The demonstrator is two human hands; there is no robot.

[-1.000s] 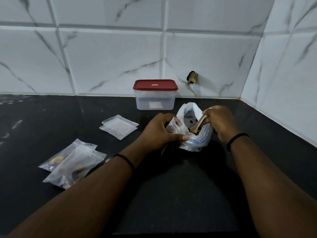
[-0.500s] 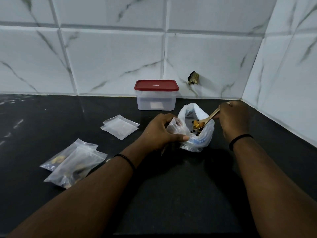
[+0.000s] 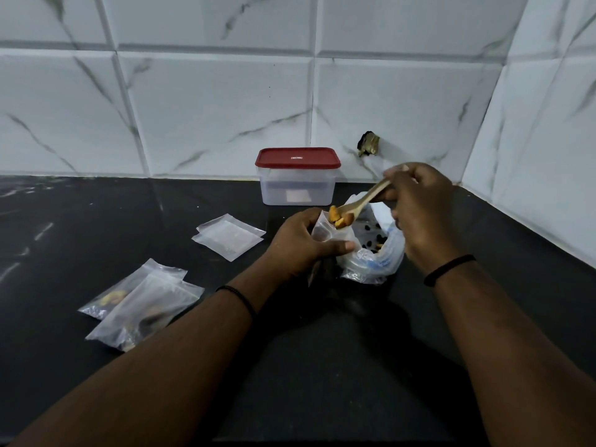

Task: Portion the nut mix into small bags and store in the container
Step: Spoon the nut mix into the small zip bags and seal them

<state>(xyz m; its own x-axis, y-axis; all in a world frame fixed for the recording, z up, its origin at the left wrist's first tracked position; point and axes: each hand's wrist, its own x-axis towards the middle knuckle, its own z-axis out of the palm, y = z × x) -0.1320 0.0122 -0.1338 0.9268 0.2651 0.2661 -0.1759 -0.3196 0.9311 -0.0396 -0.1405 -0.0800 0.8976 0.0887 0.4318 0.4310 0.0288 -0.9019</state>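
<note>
My left hand (image 3: 301, 245) grips a small clear bag (image 3: 325, 232) and holds its mouth upward. My right hand (image 3: 419, 214) holds a wooden spoon (image 3: 364, 201) by the handle. The spoon's bowl carries yellow-orange nuts (image 3: 338, 217) right at the mouth of the small bag. Just behind and to the right sits the large plastic bag of nut mix (image 3: 380, 256), open, with dark pieces visible inside. A clear container with a red lid (image 3: 297, 175) stands shut against the wall.
Two filled small bags (image 3: 142, 304) lie at the left on the black counter (image 3: 322, 366). A stack of empty small bags (image 3: 229, 235) lies left of my left hand. Tiled walls meet in the corner at the right, with a hole in the tile (image 3: 367, 144).
My right hand lifted the spoon out of the large bag with nuts on it and swung it left to the mouth of the small bag. My left hand stayed put.
</note>
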